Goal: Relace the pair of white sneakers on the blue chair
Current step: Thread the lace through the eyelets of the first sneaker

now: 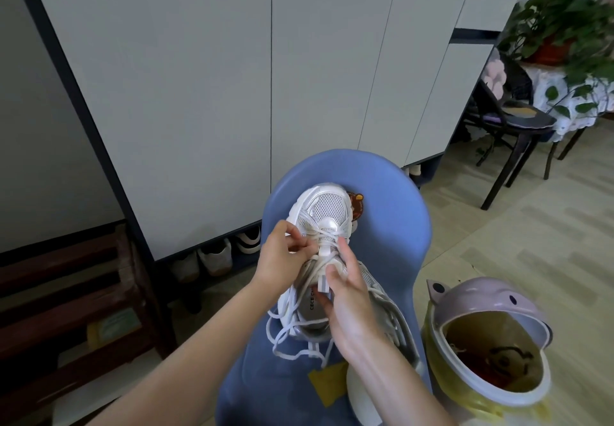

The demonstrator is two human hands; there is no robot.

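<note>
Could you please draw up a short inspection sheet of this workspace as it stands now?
Surface: blue chair serves as the work surface, with a small sticker on its backrest.
Job's things: one white sneaker is held toe-up over the chair; the second sneaker lies beside it, mostly hidden; loose white laces trail onto the seat.
Clutter: yellow paper on the seat.
Grippers: left hand pinches a lace near the eyelets; right hand grips the tongue.
Cables: nothing seen.
Surroundings: pink lined bin to the right, grey cabinet behind, potted plant on a side table.
</note>
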